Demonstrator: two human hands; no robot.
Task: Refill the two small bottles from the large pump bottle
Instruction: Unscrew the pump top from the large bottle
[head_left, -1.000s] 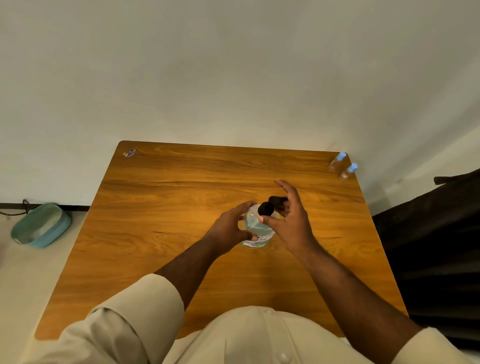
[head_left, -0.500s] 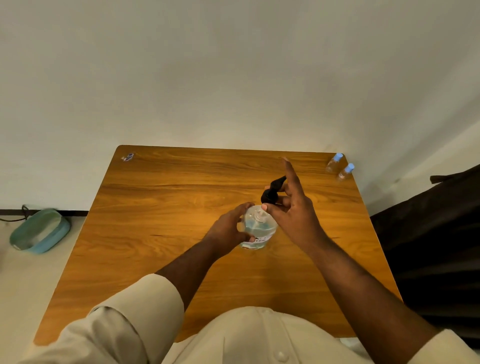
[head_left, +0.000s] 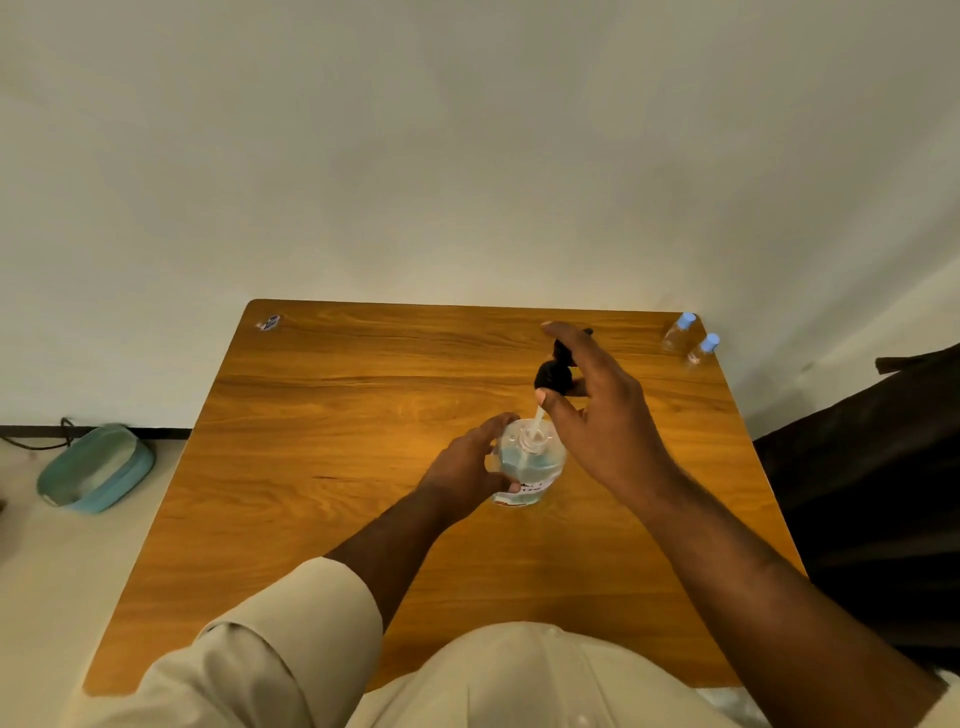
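The fingers (head_left: 563, 332) of the person's right hand (head_left: 602, 415) are curled around a black pump head (head_left: 553, 371), holding it lifted above the large bottle (head_left: 530, 462). A pale dip tube (head_left: 537, 418) slants down from the pump head into the open neck of the bottle. The left hand (head_left: 467, 467) grips the side of that clear bottle, thumb and fingers wrapped round it, as it stands upright near the middle of the wooden worktop (head_left: 322, 467). The bottle holds a bluish liquid and carries a label low on its front.

Two small bottles (head_left: 691, 340) with pale blue caps stand close together at the far right corner of the worktop, well apart from both hands. A small wrapper-like scrap (head_left: 268, 322) lies at the far left corner. On the floor to the left sits a teal basin (head_left: 96, 467).
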